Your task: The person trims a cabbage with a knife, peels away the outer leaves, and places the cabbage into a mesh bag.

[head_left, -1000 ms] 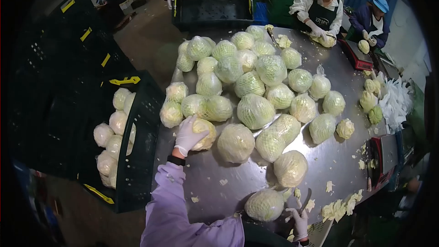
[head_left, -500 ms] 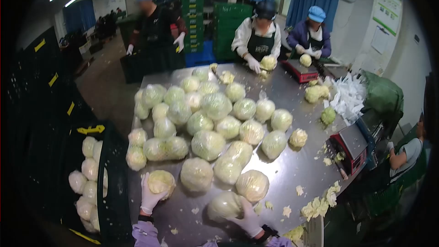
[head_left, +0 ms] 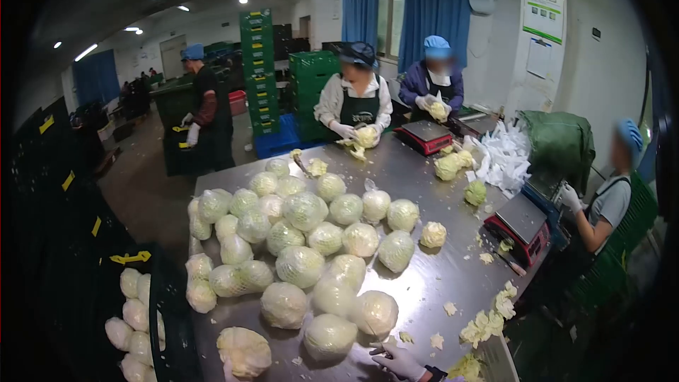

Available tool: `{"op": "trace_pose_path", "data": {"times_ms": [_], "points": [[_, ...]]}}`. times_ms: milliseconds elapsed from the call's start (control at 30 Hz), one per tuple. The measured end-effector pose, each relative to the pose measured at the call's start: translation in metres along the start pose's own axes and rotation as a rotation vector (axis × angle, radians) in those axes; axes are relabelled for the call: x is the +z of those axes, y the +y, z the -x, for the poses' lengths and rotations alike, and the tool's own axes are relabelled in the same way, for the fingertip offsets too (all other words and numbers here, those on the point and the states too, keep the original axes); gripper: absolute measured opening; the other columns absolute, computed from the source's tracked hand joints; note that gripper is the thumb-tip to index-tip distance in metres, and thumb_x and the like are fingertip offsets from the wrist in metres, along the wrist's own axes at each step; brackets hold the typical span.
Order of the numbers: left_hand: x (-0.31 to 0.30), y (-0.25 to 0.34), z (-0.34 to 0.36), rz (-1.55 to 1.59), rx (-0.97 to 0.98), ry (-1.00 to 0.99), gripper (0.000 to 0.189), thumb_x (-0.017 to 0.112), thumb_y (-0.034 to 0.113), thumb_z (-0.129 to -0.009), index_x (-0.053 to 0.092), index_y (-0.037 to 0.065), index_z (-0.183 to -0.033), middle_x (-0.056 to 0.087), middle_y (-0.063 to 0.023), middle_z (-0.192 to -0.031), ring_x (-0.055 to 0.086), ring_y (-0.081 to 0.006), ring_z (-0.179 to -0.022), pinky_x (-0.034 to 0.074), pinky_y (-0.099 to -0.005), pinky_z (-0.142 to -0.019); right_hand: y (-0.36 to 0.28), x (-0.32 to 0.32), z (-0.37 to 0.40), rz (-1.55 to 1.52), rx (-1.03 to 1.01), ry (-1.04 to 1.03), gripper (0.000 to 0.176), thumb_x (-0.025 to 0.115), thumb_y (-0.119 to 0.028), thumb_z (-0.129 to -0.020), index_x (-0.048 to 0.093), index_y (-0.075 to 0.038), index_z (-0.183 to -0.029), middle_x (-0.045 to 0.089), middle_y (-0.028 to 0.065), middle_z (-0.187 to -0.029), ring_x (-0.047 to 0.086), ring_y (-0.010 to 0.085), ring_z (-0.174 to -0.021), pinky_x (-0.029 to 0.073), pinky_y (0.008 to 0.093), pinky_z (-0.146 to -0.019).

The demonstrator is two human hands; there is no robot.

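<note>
At the near left, a bare, unwrapped cabbage [head_left: 244, 352] shows torn leaves. My left hand [head_left: 229, 371] grips it from below left, mostly hidden by the cabbage and the frame's edge. To the right, my gloved right hand [head_left: 400, 362] is closed on a thin dark tool that looks like a knife [head_left: 378, 351], low over the steel table [head_left: 424, 311]. Between my hands lies a film-wrapped cabbage [head_left: 330, 337], touched by neither. Another wrapped cabbage [head_left: 375, 313] sits just beyond my right hand.
Several wrapped cabbages [head_left: 300, 267] crowd the table's left half. A crate [head_left: 170, 311] of wrapped ones stands left. Leaf scraps [head_left: 483, 328] and red scales [head_left: 520, 226] lie right. Co-workers stand across the table [head_left: 358, 99] and at right [head_left: 612, 198]; another person [head_left: 205, 106] is back left.
My right hand has let go of the wrapped cabbage and now holds the thin tool. My left hand and its cabbage are lower in view. The view has tilted up and turned right.
</note>
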State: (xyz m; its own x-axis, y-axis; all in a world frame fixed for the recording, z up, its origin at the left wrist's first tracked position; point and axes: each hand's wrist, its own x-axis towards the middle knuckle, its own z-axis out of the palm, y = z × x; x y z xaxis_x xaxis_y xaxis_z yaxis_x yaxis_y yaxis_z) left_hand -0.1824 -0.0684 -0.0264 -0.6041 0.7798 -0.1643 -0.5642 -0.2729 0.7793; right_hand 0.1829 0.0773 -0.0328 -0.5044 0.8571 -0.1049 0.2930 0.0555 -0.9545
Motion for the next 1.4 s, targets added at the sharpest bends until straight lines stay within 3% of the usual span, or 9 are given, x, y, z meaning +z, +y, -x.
{"op": "trace_pose_path", "data": {"times_ms": [133,333,600,633,733,867,933,1100,1400], "points": [[0.061,-0.01,0.05,0.047,-0.304,-0.196,0.064,0.057,0.028,-0.086,0.034,0.003,-0.14,0.046,-0.0159,-0.136,0.049,-0.0312,-0.124,0.043,-0.0456,-0.103,-0.05,-0.016,0.036,-0.378,0.28,-0.313,0.06,0.066,-0.026,-0.089,0.039,-0.004,-0.139,0.058,0.0111,-0.122,0.062,0.0164,-0.088,0.051,0.0269,-0.074],[0.124,-0.071,0.092,0.092,-0.67,-0.3,0.067,0.065,0.02,-0.085,0.031,0.008,-0.142,0.044,-0.011,-0.136,0.048,-0.0253,-0.124,0.043,-0.0402,-0.102,-0.058,-0.026,0.075,-0.641,0.33,-0.142,0.058,0.057,-0.019,-0.095,0.032,-0.008,-0.145,0.06,0.0039,-0.097,0.056,0.0064,-0.073,0.045,0.0192,-0.057],[0.124,-0.101,0.101,-1.421,-0.263,-0.757,0.089,0.073,0.037,-0.078,0.026,0.002,-0.145,0.033,-0.0235,-0.143,0.038,-0.0353,-0.131,0.034,-0.0405,-0.107,0.029,-0.015,0.093,-0.518,0.544,-0.071,0.047,0.059,-0.026,-0.094,0.044,-0.005,-0.133,0.06,-0.0017,-0.088,0.057,0.0062,-0.071,0.044,0.0205,-0.051],[0.124,-0.107,0.1,-1.524,0.074,-0.824,0.092,0.075,0.038,-0.076,0.028,-0.002,-0.143,0.034,-0.0286,-0.141,0.037,-0.0397,-0.13,0.033,-0.0411,-0.107,0.035,-0.015,0.101,-0.533,0.55,-0.055,0.047,0.059,-0.026,-0.094,0.044,-0.005,-0.133,0.06,-0.0017,-0.088,0.057,0.0062,-0.071,0.044,0.0205,-0.051],[0.142,-0.131,0.09,-1.244,0.103,-0.907,0.089,0.074,0.039,-0.076,0.03,-0.005,-0.14,0.035,-0.0277,-0.14,0.036,-0.04,-0.13,0.032,-0.0425,-0.107,0.021,-0.017,0.128,-0.565,0.488,0.208,0.05,0.058,-0.026,-0.094,0.042,-0.005,-0.136,0.063,0.0023,-0.092,0.06,0.0082,-0.071,0.047,0.0239,-0.052],[0.168,-0.142,0.083,-1.336,0.081,-0.832,0.088,0.074,0.038,-0.076,0.031,-0.006,-0.138,0.04,-0.0262,-0.134,0.039,-0.0394,-0.126,0.034,-0.042,-0.105,0.007,-0.021,0.151,0.032,0.626,0.066,0.048,0.054,-0.022,-0.093,0.041,-0.007,-0.137,0.064,0.0153,-0.094,0.065,0.0223,-0.063,0.053,0.0337,-0.06],[0.172,-0.142,0.092,-1.371,0.117,-0.851,0.087,0.074,0.038,-0.076,0.031,-0.005,-0.138,0.041,-0.0259,-0.132,0.04,-0.0393,-0.124,0.035,-0.0421,-0.104,-0.005,-0.016,0.158,0.5,0.011,0.334,0.048,0.054,-0.022,-0.092,0.042,-0.008,-0.137,0.064,0.0171,-0.094,0.065,0.03,-0.062,0.054,0.0374,-0.064],[0.173,-0.144,0.096,-1.464,0.211,-0.875,0.086,0.074,0.037,-0.075,0.032,-0.005,-0.136,0.042,-0.025,-0.13,0.042,-0.0396,-0.121,0.036,-0.0422,-0.103,0.015,-0.011,0.131,0.663,0.13,0.2,0.012,0.052,-0.018,-0.091,0.047,-0.007,-0.087,0.056,0.0156,-0.073,0.06,0.0343,-0.059,0.051,0.0446,-0.052],[0.183,-0.153,0.072,-1.454,0.086,-0.841,0.08,0.071,0.041,-0.078,0.038,-0.005,-0.134,0.045,-0.0249,-0.13,0.044,-0.0388,-0.121,0.039,-0.0432,-0.1,0.009,-0.021,0.12,0.566,0.366,-0.02,0.016,0.048,-0.023,-0.092,0.046,-0.007,-0.095,0.062,0.0169,-0.08,0.062,0.0377,-0.068,0.05,0.0487,-0.06]]}}
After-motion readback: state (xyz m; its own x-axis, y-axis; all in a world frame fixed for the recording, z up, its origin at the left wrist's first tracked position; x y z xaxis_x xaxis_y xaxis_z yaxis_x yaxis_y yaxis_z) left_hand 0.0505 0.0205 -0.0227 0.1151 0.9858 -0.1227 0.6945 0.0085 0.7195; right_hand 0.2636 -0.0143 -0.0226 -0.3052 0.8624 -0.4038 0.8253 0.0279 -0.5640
